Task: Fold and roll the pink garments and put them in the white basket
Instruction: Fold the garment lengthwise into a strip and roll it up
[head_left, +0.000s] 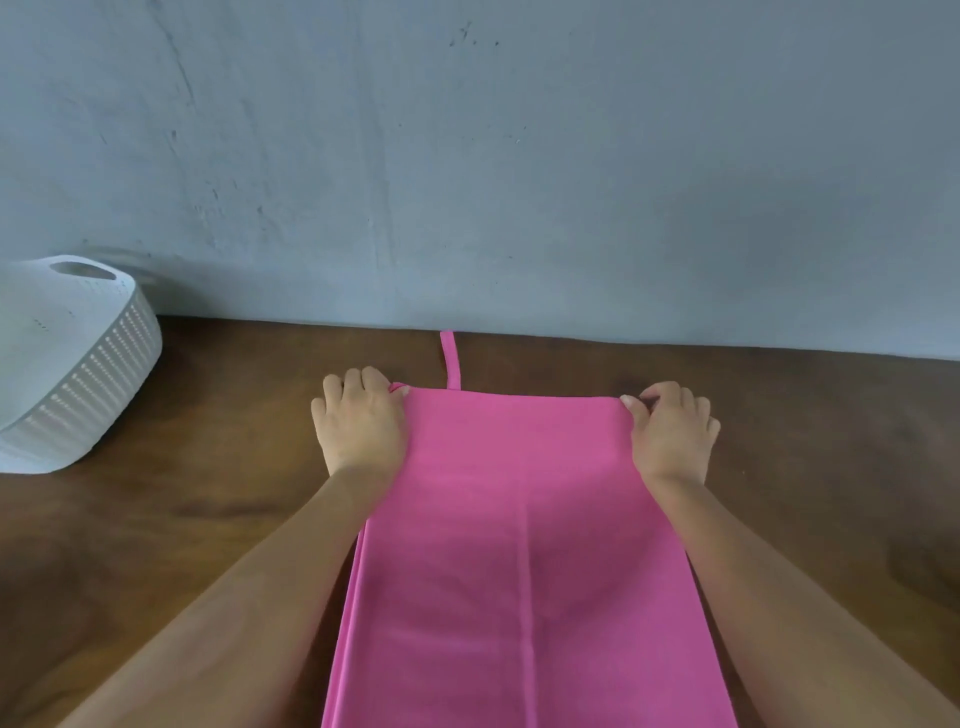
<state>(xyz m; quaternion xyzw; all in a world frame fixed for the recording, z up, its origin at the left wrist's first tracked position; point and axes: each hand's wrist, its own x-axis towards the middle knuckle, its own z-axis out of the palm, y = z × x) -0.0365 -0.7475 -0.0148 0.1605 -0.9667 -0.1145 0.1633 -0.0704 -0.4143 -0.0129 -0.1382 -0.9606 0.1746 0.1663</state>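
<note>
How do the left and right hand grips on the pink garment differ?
The left hand lies knuckles-up over the far left corner of the pink garment; the right hand pinches the far right corner, thumb on top. The left sits nearer the strap. Both hold the garment's far edge on the wooden table.
</note>
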